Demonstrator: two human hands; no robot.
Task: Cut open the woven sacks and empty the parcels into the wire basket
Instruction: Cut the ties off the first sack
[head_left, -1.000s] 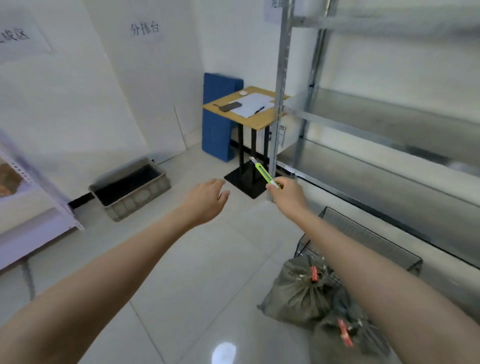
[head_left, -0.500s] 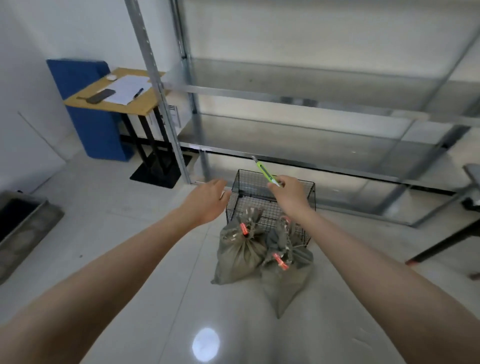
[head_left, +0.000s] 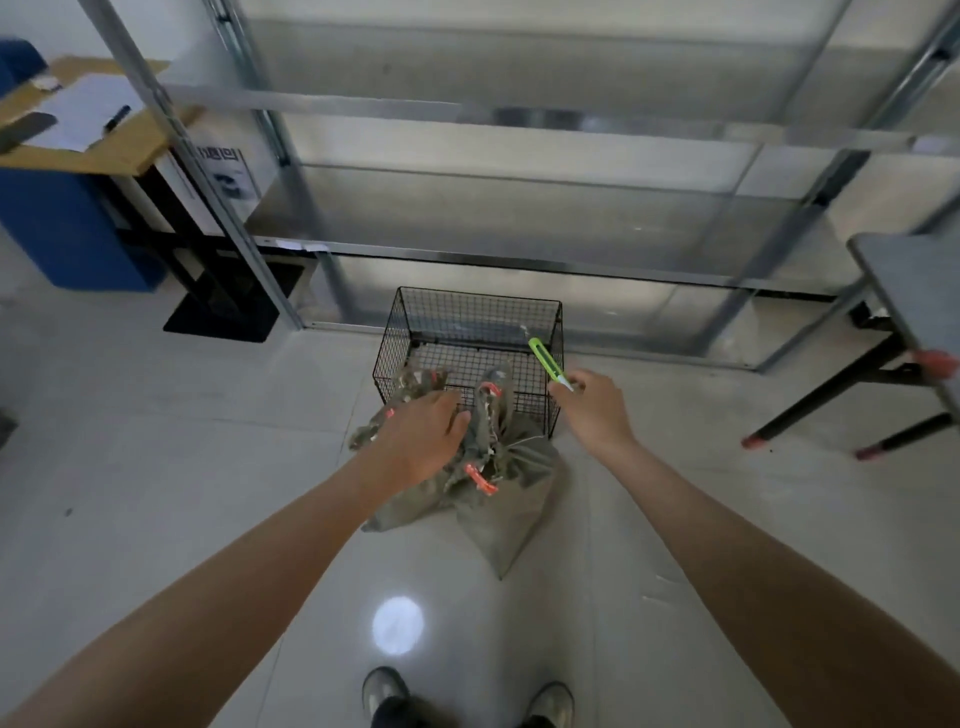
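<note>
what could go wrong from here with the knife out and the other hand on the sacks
1. The right hand holds the green utility knife with its tip up, while the left hand reaches onto the woven sacks; a cut made close by could nick its fingers.
2. The sacks lean against the wire basket, so tugging one may shift or tip it.

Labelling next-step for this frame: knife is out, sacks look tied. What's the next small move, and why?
Probably close the left hand on a sack neck. It hovers open over the sacks, which lie tied with red ties against the wire basket; the right hand holds the green knife clear, above the basket.
</note>
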